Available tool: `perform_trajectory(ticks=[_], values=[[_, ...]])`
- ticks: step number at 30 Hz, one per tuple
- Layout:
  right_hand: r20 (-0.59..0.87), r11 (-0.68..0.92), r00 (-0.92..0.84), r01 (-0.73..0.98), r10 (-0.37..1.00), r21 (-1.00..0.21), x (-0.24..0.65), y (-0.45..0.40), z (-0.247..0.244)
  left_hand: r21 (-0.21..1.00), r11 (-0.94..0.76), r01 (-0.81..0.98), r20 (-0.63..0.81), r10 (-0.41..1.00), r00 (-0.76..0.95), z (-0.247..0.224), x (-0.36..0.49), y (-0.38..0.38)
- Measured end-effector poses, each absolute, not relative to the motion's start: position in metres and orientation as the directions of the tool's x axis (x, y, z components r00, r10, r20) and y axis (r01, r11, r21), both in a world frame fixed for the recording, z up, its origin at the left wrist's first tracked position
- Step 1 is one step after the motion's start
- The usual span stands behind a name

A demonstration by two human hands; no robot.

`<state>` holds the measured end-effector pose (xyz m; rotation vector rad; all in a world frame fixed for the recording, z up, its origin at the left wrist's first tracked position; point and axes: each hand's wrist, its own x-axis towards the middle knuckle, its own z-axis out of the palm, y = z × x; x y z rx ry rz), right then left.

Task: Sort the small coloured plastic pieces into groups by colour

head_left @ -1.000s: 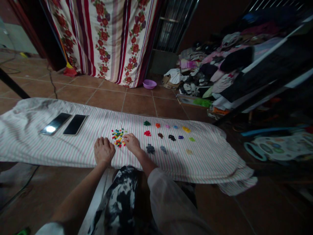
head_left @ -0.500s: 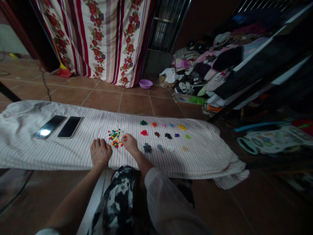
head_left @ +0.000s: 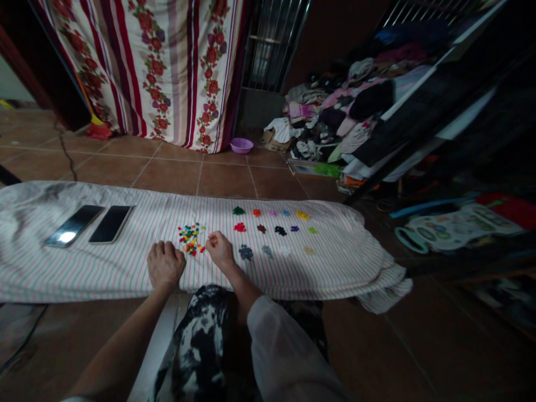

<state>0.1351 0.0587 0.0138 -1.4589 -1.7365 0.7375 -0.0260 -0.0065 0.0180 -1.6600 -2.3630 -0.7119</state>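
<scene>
My left hand point(head_left: 166, 264) rests palm down on the striped cloth point(head_left: 138, 273), its fingers bent and slightly apart, with nothing seen in it. Just right of it lies a loose heap of small mixed pieces point(head_left: 191, 237) in green, yellow, red, orange and white. At the heap's right edge, my right hand point(head_left: 220, 249) is closed with thumb and fingers together; anything inside is too small to make out. Farther right, small single-colour piles sit in rough rows, among them dark green point(head_left: 238, 210), red point(head_left: 240, 227), black point(head_left: 280, 230), yellow point(head_left: 302, 215) and dark grey point(head_left: 245, 252).
Two phones point(head_left: 111, 224) lie on the cloth at left. Beyond the table are a floral curtain point(head_left: 180, 72), a purple basin point(head_left: 242, 146) and a red dustpan or broom head point(head_left: 99, 130). Clothes point(head_left: 330, 111) are heaped at back right.
My right hand has drawn back slightly from the mixed heap, fingers still closed. The left hand stays beside the heap. The whole view has shifted a little as my head turned.
</scene>
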Motion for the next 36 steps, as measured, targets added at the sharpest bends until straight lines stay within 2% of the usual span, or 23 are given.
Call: perform_trajectory(ticks=[5,8,14,19,22,29,36], values=[[0.274,0.278,-0.077,0.468,0.959,-0.839,0.163,0.038,0.014,0.274,0.274,0.922,0.377,0.851,-0.365,0.019,-0.027,-0.007],[0.298,0.28,-0.033,0.457,0.954,-0.844,0.19,0.025,0.017,0.258,0.269,0.928,0.395,0.847,-0.355,0.02,-0.026,-0.008],[0.285,0.172,0.138,0.531,0.949,-0.83,0.252,0.008,0.017,0.267,0.276,0.923,0.403,0.838,-0.367,0.02,-0.026,-0.008],[0.367,0.145,0.303,0.563,0.88,-0.814,0.306,0.005,0.0,0.191,0.268,0.944,0.387,0.863,-0.324,0.019,-0.029,-0.007],[0.372,0.06,0.374,0.632,0.85,-0.773,0.336,0.01,-0.008,0.171,0.278,0.945,0.398,0.858,-0.324,0.018,-0.029,-0.006],[0.332,-0.146,0.411,0.787,0.849,-0.6,0.368,0.017,-0.008,0.187,0.279,0.942,0.439,0.834,-0.335,0.016,-0.028,-0.007],[0.276,-0.248,0.489,0.76,0.828,-0.601,0.361,0.017,-0.005,0.191,0.279,0.941,0.427,0.84,-0.336,0.016,-0.029,-0.006]])
